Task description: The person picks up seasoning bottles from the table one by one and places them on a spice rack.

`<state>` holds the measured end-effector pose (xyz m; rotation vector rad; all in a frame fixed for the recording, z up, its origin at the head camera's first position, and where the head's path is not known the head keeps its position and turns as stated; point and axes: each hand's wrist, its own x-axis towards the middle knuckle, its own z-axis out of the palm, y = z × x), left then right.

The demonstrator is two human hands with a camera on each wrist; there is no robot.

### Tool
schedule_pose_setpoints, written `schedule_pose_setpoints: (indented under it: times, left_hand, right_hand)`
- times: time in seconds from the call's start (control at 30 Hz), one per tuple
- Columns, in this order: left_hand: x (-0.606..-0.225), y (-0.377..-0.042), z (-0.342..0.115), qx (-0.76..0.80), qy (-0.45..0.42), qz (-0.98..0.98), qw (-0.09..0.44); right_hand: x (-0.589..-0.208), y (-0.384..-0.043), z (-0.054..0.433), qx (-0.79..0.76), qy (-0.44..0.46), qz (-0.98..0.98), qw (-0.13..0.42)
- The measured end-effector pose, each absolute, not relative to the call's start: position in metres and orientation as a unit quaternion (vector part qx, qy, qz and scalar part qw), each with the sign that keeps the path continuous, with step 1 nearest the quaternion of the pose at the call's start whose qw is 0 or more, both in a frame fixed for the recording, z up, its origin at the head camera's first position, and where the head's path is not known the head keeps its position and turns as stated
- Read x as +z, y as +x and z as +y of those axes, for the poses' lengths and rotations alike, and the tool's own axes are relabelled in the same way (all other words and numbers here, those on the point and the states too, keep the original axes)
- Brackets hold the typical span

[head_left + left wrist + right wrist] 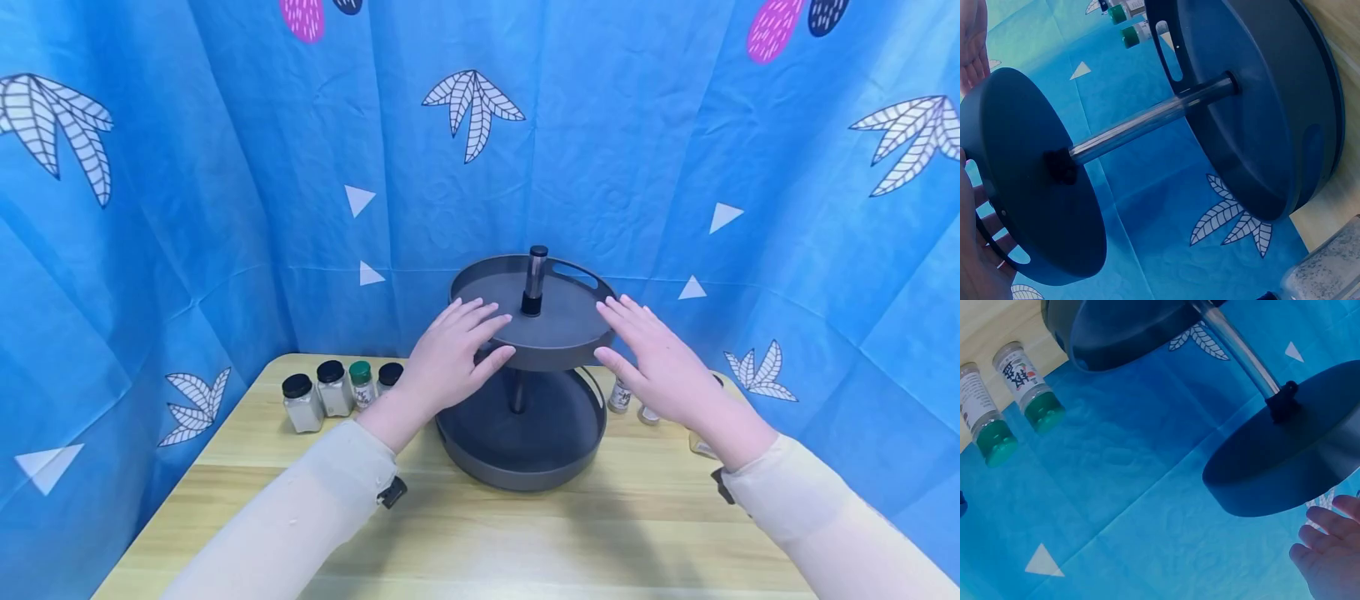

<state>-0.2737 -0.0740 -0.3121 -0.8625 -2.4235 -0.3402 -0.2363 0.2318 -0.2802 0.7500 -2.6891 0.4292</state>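
A dark grey two-tier round tray stand rises from the table, its upper tray (562, 327) joined by a central post (535, 275) to the wider lower tray (517, 477). My left hand (450, 360) is at the left rim of the upper tray, fingers extended and thumb apart. Through a handle slot in the left wrist view, fingers (1004, 244) show beyond the tray wall. Opposite it, my right hand (663, 362) is beside the right rim with fingers stretched out; the right wrist view shows that hand just off the upper tray's wall. Both tiers hold nothing.
Left of the stand are several spice jars, including a black-lidded jar (303, 407) and a green-lidded jar (362, 385). On the right, partly behind my hand and forearm, are more bottles, among them a labelled green-capped bottle (1022, 378). A blue curtain (600, 150) surrounds the wooden table (480, 542).
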Motion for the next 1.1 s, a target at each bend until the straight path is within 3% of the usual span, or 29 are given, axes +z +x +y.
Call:
schedule_pose_setpoints:
  times: [1.1]
  left_hand:
    - [-0.312,-0.273,-0.074,-0.128,-0.317,-0.901,0.268]
  right_hand:
    - [-0.287,-0.237,0.251,0.176,0.217,-0.950,0.142]
